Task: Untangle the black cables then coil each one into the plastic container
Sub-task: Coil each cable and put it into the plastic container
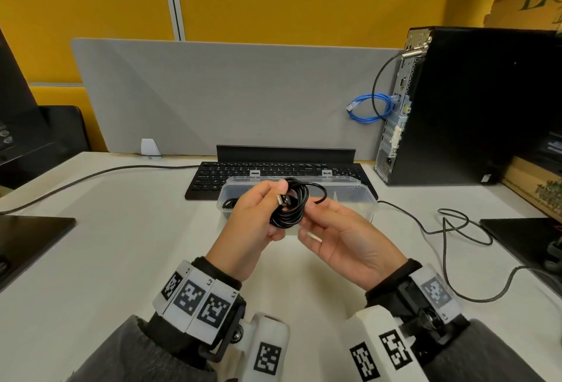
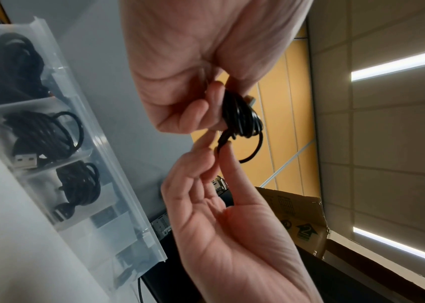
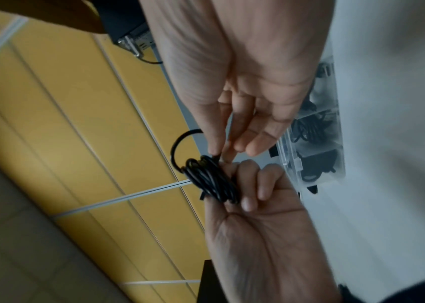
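Gripping glossy black cable coil [image 1: 290,203], left hand [image 1: 252,223], right hand [image 1: 340,235] pinching its end.

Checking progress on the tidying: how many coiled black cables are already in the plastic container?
3, each in its own compartment of the plastic container: one, the next, the third. Further compartments are partly hidden, so more may exist.

Both forearms reach forward, side by side, above the plastic container's [image 1: 369,199] near wall. The left hand [image 1: 254,217] has its fingers curled around the coiled black cable [image 1: 290,206], thumb on top beside the plug. The right hand [image 1: 340,235], palm turned up and inward, pinches the cable's loose end between thumb and forefinger; its other fingers lie relaxed.
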Motion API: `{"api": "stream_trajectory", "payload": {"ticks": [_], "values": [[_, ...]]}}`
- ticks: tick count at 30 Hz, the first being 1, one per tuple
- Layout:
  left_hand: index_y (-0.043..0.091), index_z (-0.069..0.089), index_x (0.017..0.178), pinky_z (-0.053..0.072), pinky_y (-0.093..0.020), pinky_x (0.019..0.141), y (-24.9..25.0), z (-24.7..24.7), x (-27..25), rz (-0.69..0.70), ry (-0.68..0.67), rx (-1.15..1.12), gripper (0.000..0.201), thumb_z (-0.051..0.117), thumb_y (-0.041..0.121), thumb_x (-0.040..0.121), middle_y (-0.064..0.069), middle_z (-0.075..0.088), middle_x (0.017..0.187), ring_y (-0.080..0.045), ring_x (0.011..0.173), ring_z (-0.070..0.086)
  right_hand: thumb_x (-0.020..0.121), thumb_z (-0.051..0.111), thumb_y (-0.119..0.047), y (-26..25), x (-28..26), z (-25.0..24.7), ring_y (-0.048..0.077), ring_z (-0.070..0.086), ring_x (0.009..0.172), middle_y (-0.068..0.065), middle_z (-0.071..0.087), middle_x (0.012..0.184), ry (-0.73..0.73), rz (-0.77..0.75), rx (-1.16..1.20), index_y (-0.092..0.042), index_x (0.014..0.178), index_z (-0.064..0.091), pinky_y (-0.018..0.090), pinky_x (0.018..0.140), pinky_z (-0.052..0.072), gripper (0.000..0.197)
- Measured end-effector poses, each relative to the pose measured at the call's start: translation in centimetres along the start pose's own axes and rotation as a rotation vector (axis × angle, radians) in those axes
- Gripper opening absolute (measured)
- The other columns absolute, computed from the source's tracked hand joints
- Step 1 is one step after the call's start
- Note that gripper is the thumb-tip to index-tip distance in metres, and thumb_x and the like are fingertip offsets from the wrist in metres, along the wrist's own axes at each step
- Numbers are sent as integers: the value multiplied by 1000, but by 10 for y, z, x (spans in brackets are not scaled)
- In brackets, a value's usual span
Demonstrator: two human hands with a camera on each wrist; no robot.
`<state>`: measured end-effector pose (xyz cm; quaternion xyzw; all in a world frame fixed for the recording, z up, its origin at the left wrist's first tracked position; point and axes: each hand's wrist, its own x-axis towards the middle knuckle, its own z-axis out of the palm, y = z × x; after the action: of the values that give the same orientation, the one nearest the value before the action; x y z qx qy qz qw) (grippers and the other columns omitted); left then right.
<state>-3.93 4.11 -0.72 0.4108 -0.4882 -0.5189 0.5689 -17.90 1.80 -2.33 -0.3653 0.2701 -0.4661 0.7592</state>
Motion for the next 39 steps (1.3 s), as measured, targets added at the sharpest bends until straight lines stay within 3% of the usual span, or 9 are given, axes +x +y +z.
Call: {"api": "stream_trajectory", "payload": {"ticks": [3,6,12,18,22,26,29,34,39], "values": [[8,56,87,28,-16,43,-1,-3,1,38,53,31,21,45,22,96,3,52,60,-3,41,36,72,66,-13,-4,-1,1,14,62,77,6,68,88,7,-76,-134,-9,93,66,25,69,55,21],[13,56,89,34,-14,44,-4,-5,3,63,86,96,14,48,23,95,5,60,68,-2,54,53,74,71,-21,-13,-4,0,22,66,87,11,69,97,26,-178,-197,-7,106,65,32,82,56,35],[8,53,94,34,-16,46,-10,-3,4,108,46,188,16,47,23,95,3,56,69,-7,61,49,76,64,-32,-6,-6,3,21,67,97,11,70,104,118,-291,-459,-6,114,63,32,88,53,46],[8,49,97,37,-17,48,-11,-4,4,131,9,190,17,46,25,95,2,55,68,-4,60,50,92,49,-27,-2,-9,6,12,66,87,7,72,94,21,-214,-404,-4,104,68,25,81,52,32],[10,50,98,38,-19,47,-11,-9,6,87,15,221,19,46,28,95,-1,60,76,-11,64,51,83,55,-32,-3,-8,4,7,60,83,-2,70,85,42,-102,-327,-15,91,72,32,85,46,25],[11,49,93,39,-18,52,-12,-9,7,152,86,270,16,50,26,94,-4,60,79,-13,68,54,79,57,-42,-4,-11,8,7,59,87,-2,68,99,22,-94,-352,-17,104,67,31,80,48,37],[7,46,88,43,-23,59,-12,-5,5,246,121,336,20,55,24,92,-4,57,76,-12,69,54,67,67,-46,-2,-13,15,4,59,76,-2,60,98,102,-204,-557,-21,107,53,27,69,50,49],[6,45,86,46,-41,67,-10,-3,3,309,137,364,20,55,23,91,-15,57,78,-26,70,53,77,73,-23,0,-13,19,15,54,57,2,54,72,172,-463,-878,-25,89,37,26,56,48,38],[10,45,88,44,-31,63,-9,-5,2,308,130,410,16,53,24,92,-3,54,75,-10,66,50,90,58,-28,-6,-14,27,1,47,59,-7,56,79,170,-607,-1451,-19,97,53,11,60,39,13]]}}
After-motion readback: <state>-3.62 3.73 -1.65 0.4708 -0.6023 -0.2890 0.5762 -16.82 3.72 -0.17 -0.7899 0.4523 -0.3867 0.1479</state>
